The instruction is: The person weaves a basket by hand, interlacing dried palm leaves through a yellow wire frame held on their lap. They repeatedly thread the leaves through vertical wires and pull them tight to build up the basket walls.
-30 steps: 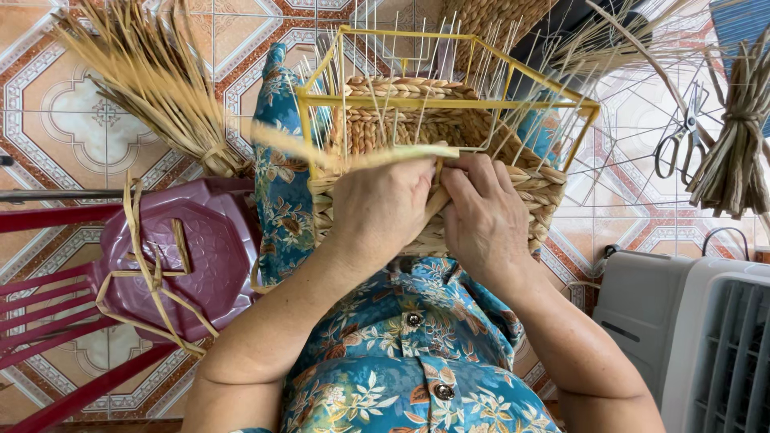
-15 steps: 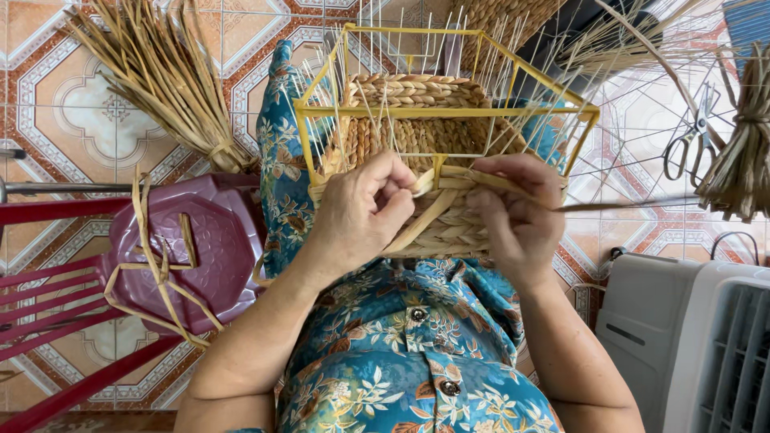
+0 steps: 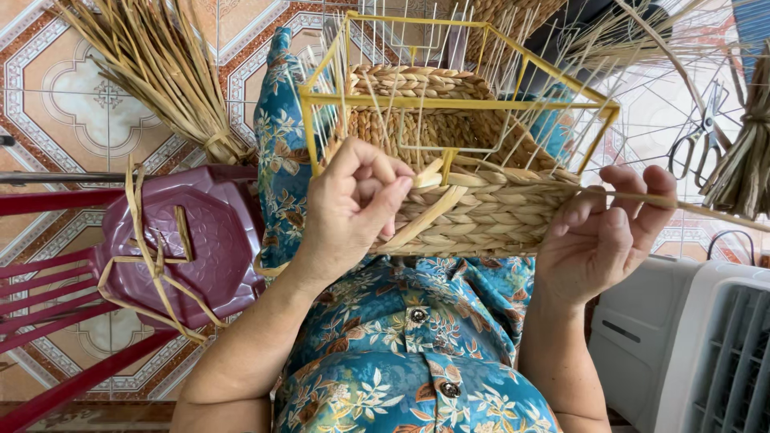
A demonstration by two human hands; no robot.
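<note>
Head view, basket: a half-woven basket of pale plaited straw sits inside a yellow wire frame, resting on the person's lap in a blue floral shirt.
Head view, left hand: the left hand is curled at the basket's near wall, its fingertips pinching a flat pale straw strand against the weave.
Head view, right hand: the right hand is at the basket's right corner, fingers bent and closed around 1 thin straw that runs out to the right.
Head view, surroundings: a purple plastic stool with loose strips stands to the left; a bundle of dry straw lies on the patterned tile floor; scissors lie at the right.
</note>
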